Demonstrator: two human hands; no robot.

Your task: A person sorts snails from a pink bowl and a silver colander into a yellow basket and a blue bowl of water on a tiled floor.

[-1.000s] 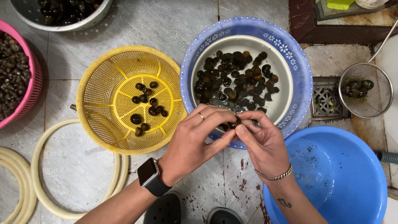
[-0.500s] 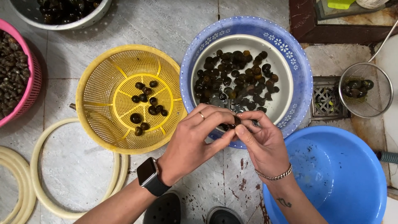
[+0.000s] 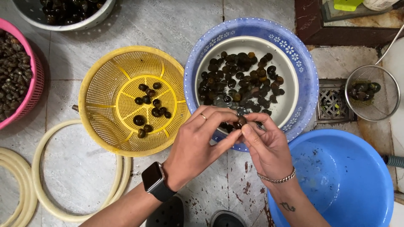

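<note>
Both hands, left hand (image 3: pixel 198 145) and right hand (image 3: pixel 265 145), fingers pinching one dark snail (image 3: pixel 238 124) over the blue-rimmed bowl (image 3: pixel 303 71); mid-cleaning, needing steady grip.

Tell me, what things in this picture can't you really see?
- Head view: the small dark snail is mostly covered by the fingertips of the left hand and right hand.
- The pink basket is cut off by the left edge.
- The grey bowl is cut off by the top edge.
- What lies in the wire strainer is too small to tell.
- The blue basin runs off the bottom edge.
</note>
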